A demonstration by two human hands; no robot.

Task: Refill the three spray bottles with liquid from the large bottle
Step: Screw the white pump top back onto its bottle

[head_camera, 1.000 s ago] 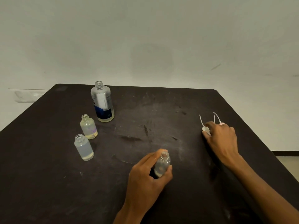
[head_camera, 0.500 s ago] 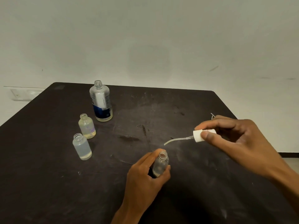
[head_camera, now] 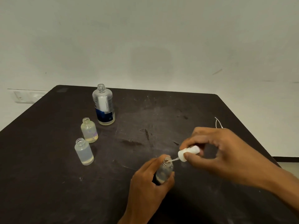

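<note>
My left hand [head_camera: 145, 186] grips a small clear spray bottle [head_camera: 164, 171] standing upright on the black table [head_camera: 48, 191], its neck uncapped. My right hand [head_camera: 221, 152] pinches a white spray cap [head_camera: 188, 153], tilted, with its thin dip tube entering the bottle's mouth. Two more small uncapped bottles stand at the left: a yellowish one [head_camera: 89, 130] and a frosted one [head_camera: 84, 151], both holding liquid. Behind them is the large clear bottle [head_camera: 104, 105] with a blue-and-white label, uncapped.
Thin white dip tubes of other spray caps [head_camera: 218, 122] stick up behind my right hand near the table's right edge. A pale wall stands beyond the far edge, with a wall socket [head_camera: 24, 96] at the left.
My right hand lifted a spray cap from the table's right side and carried it left to the held bottle; its tube tip now enters the neck. The left hand stayed put.
</note>
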